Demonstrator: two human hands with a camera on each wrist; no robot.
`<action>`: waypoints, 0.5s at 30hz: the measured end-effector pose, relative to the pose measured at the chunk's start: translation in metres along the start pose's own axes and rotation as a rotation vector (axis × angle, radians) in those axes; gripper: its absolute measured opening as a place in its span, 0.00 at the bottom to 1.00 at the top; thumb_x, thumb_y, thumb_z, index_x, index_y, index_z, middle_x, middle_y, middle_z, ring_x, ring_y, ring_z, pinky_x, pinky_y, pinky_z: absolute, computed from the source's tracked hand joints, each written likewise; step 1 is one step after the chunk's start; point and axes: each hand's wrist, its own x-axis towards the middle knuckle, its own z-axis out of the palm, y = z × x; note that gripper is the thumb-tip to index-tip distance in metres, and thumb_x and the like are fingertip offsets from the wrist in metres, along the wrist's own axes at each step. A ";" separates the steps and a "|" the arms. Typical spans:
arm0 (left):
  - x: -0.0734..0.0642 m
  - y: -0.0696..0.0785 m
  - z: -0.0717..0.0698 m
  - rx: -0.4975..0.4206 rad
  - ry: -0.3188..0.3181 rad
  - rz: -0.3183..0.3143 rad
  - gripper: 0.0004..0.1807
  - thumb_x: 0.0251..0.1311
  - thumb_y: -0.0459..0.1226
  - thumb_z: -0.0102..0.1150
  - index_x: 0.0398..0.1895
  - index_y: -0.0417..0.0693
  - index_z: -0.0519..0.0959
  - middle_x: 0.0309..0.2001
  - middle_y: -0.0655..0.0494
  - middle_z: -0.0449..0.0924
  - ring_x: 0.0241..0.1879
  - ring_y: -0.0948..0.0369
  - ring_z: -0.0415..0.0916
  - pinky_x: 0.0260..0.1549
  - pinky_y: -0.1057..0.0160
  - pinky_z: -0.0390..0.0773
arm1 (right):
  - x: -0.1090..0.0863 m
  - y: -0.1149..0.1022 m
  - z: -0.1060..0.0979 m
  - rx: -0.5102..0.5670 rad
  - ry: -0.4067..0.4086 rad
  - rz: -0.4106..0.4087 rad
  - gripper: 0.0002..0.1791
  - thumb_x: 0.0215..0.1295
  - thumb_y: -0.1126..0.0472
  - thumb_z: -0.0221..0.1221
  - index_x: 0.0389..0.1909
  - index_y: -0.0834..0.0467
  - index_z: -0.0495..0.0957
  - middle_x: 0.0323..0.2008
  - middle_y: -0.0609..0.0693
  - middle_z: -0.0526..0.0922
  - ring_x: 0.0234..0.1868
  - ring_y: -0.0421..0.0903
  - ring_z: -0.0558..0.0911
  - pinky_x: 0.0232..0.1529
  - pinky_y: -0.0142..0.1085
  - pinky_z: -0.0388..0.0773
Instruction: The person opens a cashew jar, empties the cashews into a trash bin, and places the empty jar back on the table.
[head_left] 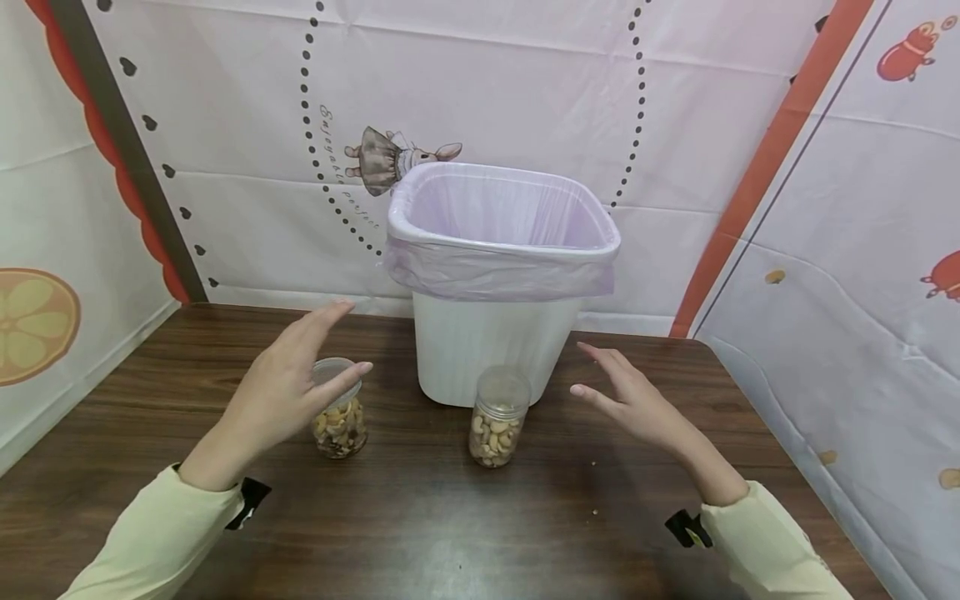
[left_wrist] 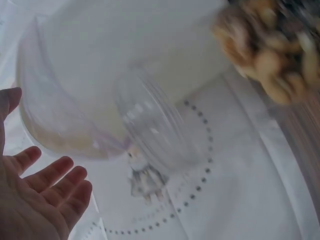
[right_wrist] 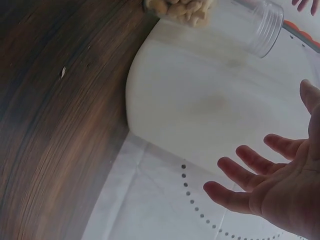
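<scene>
Two clear jars with nuts stand on the table. The left jar [head_left: 341, 429] holds mixed brown and pale pieces; its rim shows no lid, and my left hand [head_left: 281, 387] hovers over and partly hides it. In the left wrist view the hand [left_wrist: 45, 195] has its fingers spread, apart from the jar's rim [left_wrist: 155, 125]. Cashews fill the lower part of the middle jar [head_left: 495, 433], which is also lidless. My right hand [head_left: 633, 400] hangs to the right of that jar, fingers extended. The right wrist view shows the hand [right_wrist: 280, 185] holding nothing.
A white bin [head_left: 487, 342] with a thin lilac liner [head_left: 502, 271] stands behind the middle jar. The dark wooden table [head_left: 450, 533] carries a few crumbs on its right side. Printed cloth walls [head_left: 480, 75] enclose the back and sides.
</scene>
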 end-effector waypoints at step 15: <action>-0.003 0.025 0.029 -0.176 -0.077 0.001 0.44 0.50 0.48 0.65 0.69 0.53 0.55 0.51 0.51 0.72 0.29 0.63 0.73 0.35 0.61 0.74 | 0.003 -0.016 0.010 0.052 -0.008 -0.079 0.33 0.63 0.54 0.56 0.65 0.65 0.59 0.56 0.60 0.70 0.54 0.56 0.72 0.52 0.52 0.69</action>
